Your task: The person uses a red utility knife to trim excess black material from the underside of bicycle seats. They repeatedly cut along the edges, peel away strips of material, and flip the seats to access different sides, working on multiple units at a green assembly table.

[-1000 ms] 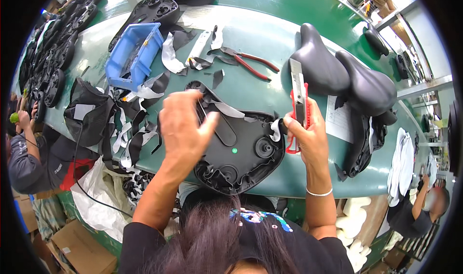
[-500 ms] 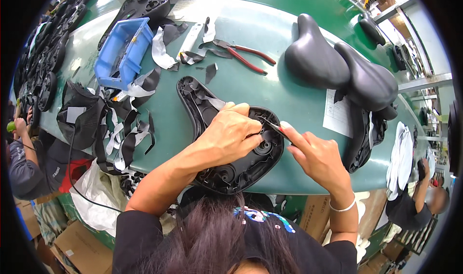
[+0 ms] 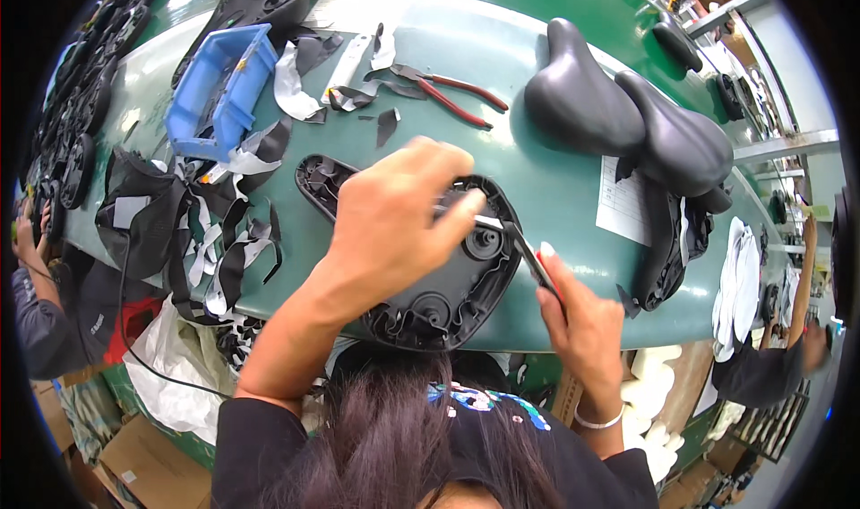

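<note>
An upturned black bicycle saddle [image 3: 479, 281] lies at the table's near edge, its ribbed underside and folded cover edge showing. Over its middle is my left hand [image 3: 403, 209], blurred, fingers curled in around a thin pale strip of cover material [image 3: 488, 222] that stretches toward a blade. My right hand [image 3: 582, 321], at the saddle's right rim, is closed around a black-and-red utility knife [image 3: 537, 263]. The knife's tip meets the strip near the rim. My left hand hides the middle of the saddle.
Red-handled pliers [image 3: 452, 97] lie beyond the saddle, near cut scraps [image 3: 296, 84] and a blue bin [image 3: 224, 97]. More black trimmings [image 3: 228, 240] heap on the left. Finished saddles [image 3: 582, 97] and a paper sheet [image 3: 623, 205] sit right. Co-workers are at both sides.
My left hand has lifted up and to the left, drawing the strip away from the rim. My right hand has lowered slightly with the knife. The saddle has turned and shifted a little left.
</note>
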Motion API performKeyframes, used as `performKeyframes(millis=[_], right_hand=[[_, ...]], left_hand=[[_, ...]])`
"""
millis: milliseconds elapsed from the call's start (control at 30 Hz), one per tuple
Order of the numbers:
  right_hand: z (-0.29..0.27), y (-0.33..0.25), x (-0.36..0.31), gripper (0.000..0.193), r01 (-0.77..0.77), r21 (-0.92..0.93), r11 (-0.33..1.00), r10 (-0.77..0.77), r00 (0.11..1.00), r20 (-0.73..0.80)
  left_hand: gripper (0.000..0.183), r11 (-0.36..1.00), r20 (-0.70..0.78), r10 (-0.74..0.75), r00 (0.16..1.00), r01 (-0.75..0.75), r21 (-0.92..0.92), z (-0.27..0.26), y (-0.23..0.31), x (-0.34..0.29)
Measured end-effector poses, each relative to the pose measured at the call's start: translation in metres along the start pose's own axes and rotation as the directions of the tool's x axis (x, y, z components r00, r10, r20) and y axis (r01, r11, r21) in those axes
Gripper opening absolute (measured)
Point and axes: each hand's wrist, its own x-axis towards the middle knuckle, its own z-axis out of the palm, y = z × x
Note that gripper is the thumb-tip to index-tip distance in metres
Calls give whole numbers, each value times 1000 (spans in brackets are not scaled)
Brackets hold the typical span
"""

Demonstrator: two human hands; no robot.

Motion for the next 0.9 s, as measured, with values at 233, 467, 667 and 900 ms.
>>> performKeyframes(millis=[233,467,667,900], right_hand=[[9,15,31,51,225,-112,968,-236,966,-101],[18,-19,-7,49,-11,-56,998,12,1000,4],[19,-38,-21,45,-58,-58,997,58,998,-8],[-10,-9,38,41,89,-313,946,-105,994,-36]], left_hand=[[25,955,379,-99,920,194,-223,18,-6,17],[21,38,444,-329,834,482,-876,10,-17,18],[25,-367,54,-576,816,-199,-909,3,-12,34],[18,911,451,-3,892,-183,370,-8,-7,19]])
